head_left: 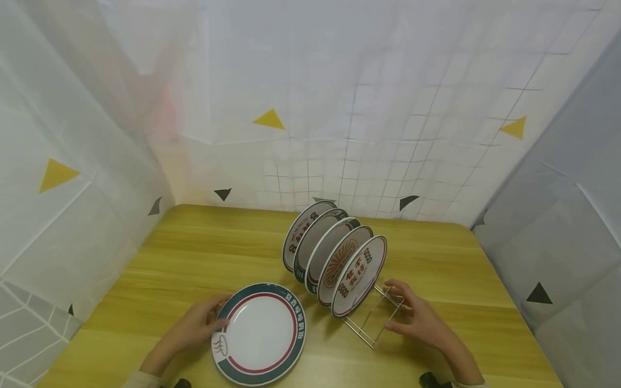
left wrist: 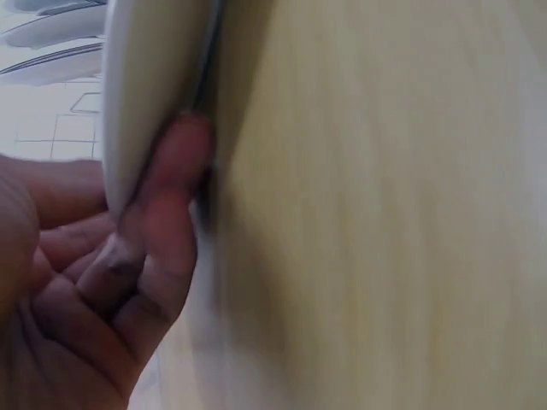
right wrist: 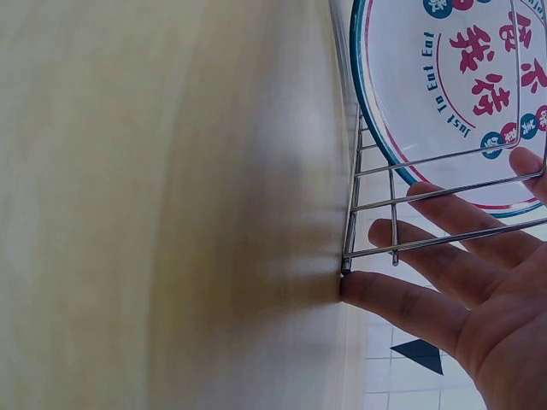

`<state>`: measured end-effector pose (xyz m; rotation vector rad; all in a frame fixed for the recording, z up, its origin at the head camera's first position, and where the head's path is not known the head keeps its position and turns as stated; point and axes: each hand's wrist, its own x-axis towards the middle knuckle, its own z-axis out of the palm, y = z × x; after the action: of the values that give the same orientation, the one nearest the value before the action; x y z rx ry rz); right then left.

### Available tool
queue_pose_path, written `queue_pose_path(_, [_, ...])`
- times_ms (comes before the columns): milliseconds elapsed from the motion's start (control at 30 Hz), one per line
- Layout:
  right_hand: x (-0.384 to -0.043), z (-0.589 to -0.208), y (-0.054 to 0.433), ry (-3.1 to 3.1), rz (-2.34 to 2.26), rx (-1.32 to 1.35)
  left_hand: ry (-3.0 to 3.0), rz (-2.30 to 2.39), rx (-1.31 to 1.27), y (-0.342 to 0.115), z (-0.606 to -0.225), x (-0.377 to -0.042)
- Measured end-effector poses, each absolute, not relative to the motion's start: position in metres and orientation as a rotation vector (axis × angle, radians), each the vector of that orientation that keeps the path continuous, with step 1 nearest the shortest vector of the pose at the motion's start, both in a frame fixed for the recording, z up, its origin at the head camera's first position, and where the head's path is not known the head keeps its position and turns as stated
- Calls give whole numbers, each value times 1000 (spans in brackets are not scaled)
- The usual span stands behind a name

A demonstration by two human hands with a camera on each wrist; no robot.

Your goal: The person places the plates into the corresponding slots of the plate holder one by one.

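My left hand (head_left: 196,326) pinches the left rim of a white plate (head_left: 262,337) with a teal border and red ring, low over the table. In the left wrist view, the thumb is on one face and curled fingers (left wrist: 171,222) are beneath the rim. My right hand (head_left: 417,318) holds the near right end of a wire dish rack (head_left: 361,331), thumb and fingers around its upright wires. Its spread fingers (right wrist: 444,256) show among the wires in the right wrist view. Several plates (head_left: 360,275) stand tilted in the rack, the nearest printed with red characters.
The wooden table (head_left: 204,248) carries the rack right of centre. A white sheet wall (head_left: 233,178) with grid lines and yellow and black triangles rises behind it, and similar sheets (head_left: 553,242) flank both sides.
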<state>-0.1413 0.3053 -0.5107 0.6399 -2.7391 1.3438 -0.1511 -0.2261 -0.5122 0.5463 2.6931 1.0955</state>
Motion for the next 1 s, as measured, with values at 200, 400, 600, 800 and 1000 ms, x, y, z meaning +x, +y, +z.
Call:
queue_pose_path(200, [-141,-511,305,-2726,1326,653,2704,1158,457,-222,-515,-150])
queue_pose_path(400, [-141,-510,305,-2712,1371,669,2710,1203,291,-217,-514,-148])
queue_pose_path(600, [-141,-510,305,-2712,1360,671,2741,1223,268,-213,-511,-146])
queue_pose_path(800, [-141,-510,305,-2712,1367,674,2733,1318,283,-211,-509,-142])
queue_pose_path(1000, [-140,-507,304,-2721,1372,665,2601,1557,269,-209,-506,-140])
